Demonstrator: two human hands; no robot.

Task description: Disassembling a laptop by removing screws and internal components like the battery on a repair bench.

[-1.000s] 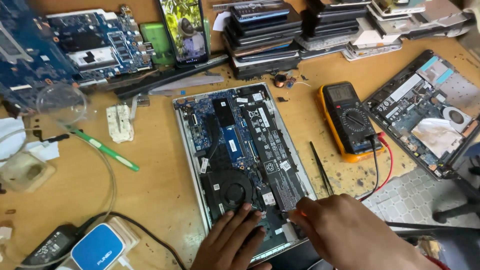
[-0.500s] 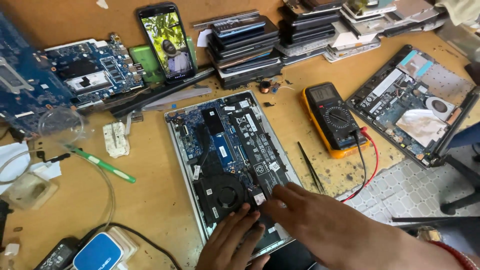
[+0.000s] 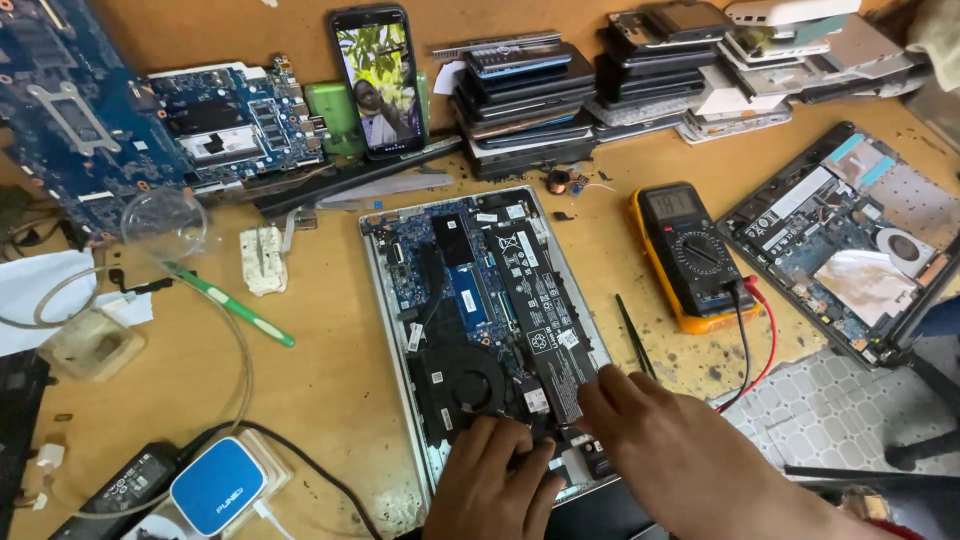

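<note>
both hands (image 3: 490,480) (image 3: 650,440) w/ fingers spread flat, gripping nothing, on opened laptop (image 3: 480,330) at 6 o'clock: prob. stiff, fragile, better held by edges.

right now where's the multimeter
In the head view, the yellow multimeter lies right of the opened laptop, above the right hand.

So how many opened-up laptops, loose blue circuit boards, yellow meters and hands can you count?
Opened laptops: 2, one under the hands, one at the right.
Loose blue circuit boards: 2.
Yellow meters: 1.
Hands: 2, left hand, right hand.
Total: 7.
</note>
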